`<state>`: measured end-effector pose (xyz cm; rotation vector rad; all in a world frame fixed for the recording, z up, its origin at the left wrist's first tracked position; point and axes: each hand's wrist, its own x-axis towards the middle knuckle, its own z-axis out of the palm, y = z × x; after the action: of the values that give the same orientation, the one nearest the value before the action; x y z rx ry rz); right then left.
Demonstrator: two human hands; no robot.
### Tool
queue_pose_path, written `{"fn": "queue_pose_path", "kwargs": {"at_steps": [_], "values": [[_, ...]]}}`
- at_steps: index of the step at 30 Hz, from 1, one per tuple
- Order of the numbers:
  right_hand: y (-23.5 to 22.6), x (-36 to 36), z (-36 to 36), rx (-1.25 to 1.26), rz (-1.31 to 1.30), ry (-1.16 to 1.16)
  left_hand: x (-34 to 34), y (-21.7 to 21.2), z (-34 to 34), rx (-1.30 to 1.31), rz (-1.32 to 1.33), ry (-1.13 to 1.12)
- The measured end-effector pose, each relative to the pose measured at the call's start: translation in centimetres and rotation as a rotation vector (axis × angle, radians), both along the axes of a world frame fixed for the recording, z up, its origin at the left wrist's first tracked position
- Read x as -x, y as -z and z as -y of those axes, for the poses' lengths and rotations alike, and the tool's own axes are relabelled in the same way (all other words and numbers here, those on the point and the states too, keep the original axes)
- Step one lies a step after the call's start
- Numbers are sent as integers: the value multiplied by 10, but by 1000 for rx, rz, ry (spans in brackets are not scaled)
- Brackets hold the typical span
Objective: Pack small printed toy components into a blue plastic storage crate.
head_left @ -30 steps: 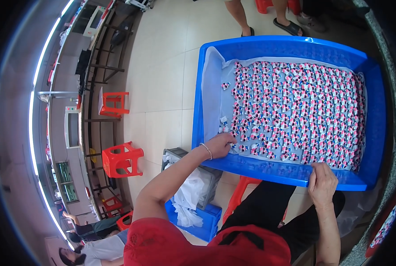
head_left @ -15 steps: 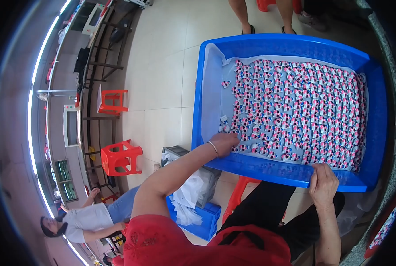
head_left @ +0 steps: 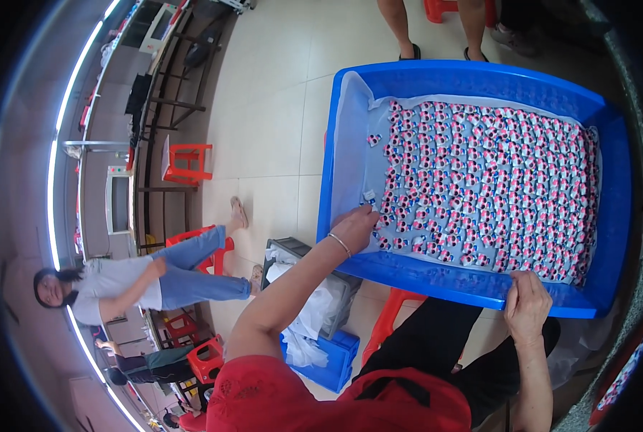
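Note:
A large blue plastic bin (head_left: 436, 282) lined with white sheet (head_left: 344, 155) lies in front of me. Rows of small pink, white and blue figure-like pieces (head_left: 472, 173) with dark round eye shapes cover most of its floor. At the bin's near left corner is my left hand (head_left: 355, 227), its fingers drawn together among the pieces; what they pinch is hidden. Close to its fingertips lie a few loose pieces (head_left: 369, 196), and another single piece (head_left: 374, 140) sits apart farther up. My right hand (head_left: 528, 306) is closed over the bin's near rim, toward the right.
Below the bin stand a grey crate (head_left: 339, 306) with white plastic sheeting and a smaller blue crate (head_left: 344, 356). A person (head_left: 130, 284) in a white shirt walks at left, near red stools (head_left: 188, 164). Another person's legs (head_left: 472, 29) stand beyond the bin.
My left hand has shifted slightly left and up along the row of pieces. My right hand still holds the rim. The person in white has stepped farther into view at left.

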<state>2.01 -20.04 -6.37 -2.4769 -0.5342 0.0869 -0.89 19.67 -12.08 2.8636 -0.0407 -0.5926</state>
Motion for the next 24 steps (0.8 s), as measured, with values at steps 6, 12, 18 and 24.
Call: {"fn": "queue_pose_path", "kwargs": {"at_steps": [6,12,18,24], "values": [[0,-1,0,-6,13,5,-7,3,9,-129,-42,48],[2,1,1,14,12,3,-13,8,13,-188,-123,100],[1,2,2,25,2,5,-5,1,7,29,33,-11],[2,1,2,20,5,-2,-9,-6,4,527,-275,-473]]}}
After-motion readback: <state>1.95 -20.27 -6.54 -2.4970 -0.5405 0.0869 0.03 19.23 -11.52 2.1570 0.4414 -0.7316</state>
